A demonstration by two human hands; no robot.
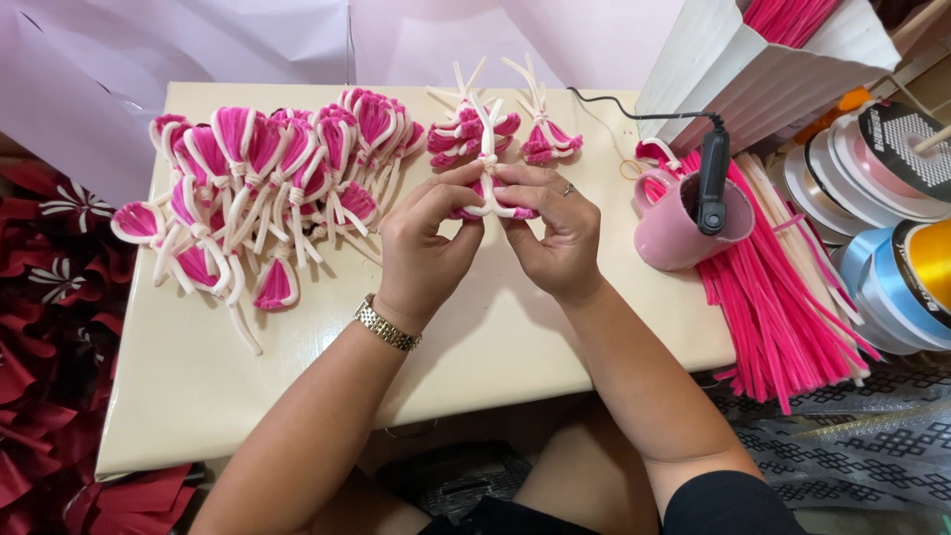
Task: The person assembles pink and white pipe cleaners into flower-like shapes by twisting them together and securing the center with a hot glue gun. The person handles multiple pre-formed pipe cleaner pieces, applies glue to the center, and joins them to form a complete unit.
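Both my hands hold one pink and white pipe-cleaner flower piece above the cream table. My left hand, with a gold watch on its wrist, pinches the piece's left side. My right hand, with a ring, pinches the right side. White stems stick up between my fingertips. Just beyond my hands lie two finished pieces. A big heap of the same pink and white pieces covers the table's left part.
A pink mug with a black glue gun in it stands at the right. Loose pink and white pipe cleaners lie beside it. Ribbon spools sit far right, a white box behind. Dark red paper bundles fill the left.
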